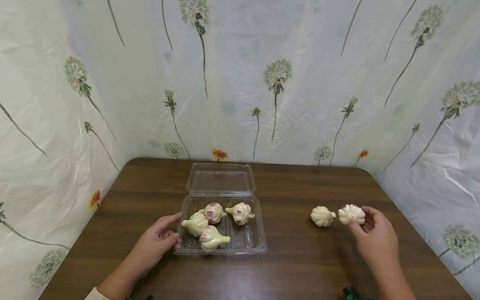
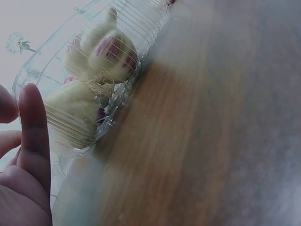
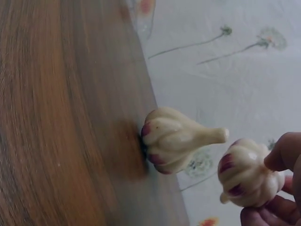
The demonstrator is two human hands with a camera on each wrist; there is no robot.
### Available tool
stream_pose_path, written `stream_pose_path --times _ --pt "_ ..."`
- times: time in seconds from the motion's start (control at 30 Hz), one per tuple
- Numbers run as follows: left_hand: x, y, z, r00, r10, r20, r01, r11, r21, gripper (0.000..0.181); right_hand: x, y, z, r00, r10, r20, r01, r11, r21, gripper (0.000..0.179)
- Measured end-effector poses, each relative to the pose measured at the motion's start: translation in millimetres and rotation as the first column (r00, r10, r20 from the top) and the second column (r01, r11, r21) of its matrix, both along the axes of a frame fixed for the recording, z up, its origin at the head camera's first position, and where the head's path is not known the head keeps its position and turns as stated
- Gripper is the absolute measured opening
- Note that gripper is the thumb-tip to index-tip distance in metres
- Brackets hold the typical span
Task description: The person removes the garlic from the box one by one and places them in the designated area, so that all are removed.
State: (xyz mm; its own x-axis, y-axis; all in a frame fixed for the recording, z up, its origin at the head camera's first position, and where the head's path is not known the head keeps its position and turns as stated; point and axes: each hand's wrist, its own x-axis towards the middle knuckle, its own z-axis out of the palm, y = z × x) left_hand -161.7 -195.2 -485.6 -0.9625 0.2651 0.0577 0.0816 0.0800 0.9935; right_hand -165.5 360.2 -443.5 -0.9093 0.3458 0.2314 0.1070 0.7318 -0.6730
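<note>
In the head view, my right hand (image 1: 378, 235) pinches a white garlic bulb with purple marks (image 1: 351, 214) between thumb and fingers. Close to its left, a second garlic bulb (image 1: 322, 216) rests on the table; the right wrist view shows that bulb (image 3: 176, 140) with its stem toward the held one (image 3: 249, 173). My left hand (image 1: 153, 241) holds the left rim of an open clear plastic container (image 1: 240, 250). Several garlic bulbs lie inside it, one of them (image 1: 241, 213) apart at the right. The left wrist view shows a finger (image 2: 34, 122) against the container wall.
The container's hinged lid (image 1: 221, 178) lies folded back toward the far side. Beneath everything is a dark brown wooden table (image 1: 292, 266). Floral-patterned curtain or sheeting (image 1: 232, 83) hangs behind the table and along both sides.
</note>
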Motion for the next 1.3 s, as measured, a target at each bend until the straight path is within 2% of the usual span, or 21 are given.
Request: stream_pose_path --times 0.2,0.33,0.6,0.8,1.1,1.3 --pt "0.1 0.3 0.4 1.000 0.004 0.006 -0.004 1.000 -0.007 0.060 -2.1 8 -5.5 0.997 0.013 0.075 -0.016 0.999 0.045 0.059" --pt "0.5 1.0 1.3 1.000 0.010 0.010 -0.010 1.000 -0.004 0.060 -4.2 11 -7.6 0.990 0.021 0.136 -0.027 0.999 0.039 0.060" --pt "-0.2 1.0 -0.5 1.000 0.001 -0.002 -0.001 1.000 0.003 0.060 -9.0 16 -10.0 0.957 0.071 0.281 -0.065 0.997 -0.032 0.070" --pt "-3.0 -0.4 -3.1 1.000 0.004 0.012 -0.004 1.000 -0.010 0.060 -11.0 16 -18.2 0.949 0.098 0.299 -0.096 0.995 -0.020 0.070" --pt "-2.4 0.1 -2.7 1.000 -0.004 0.015 0.004 1.000 -0.002 0.060 -14.5 16 -18.9 0.932 0.137 0.336 -0.134 0.990 -0.031 0.074" --pt "-2.4 0.0 -2.7 1.000 -0.001 0.014 0.001 1.000 -0.004 0.060 -14.6 15 -19.6 0.932 0.156 0.328 -0.154 0.988 -0.035 0.075"
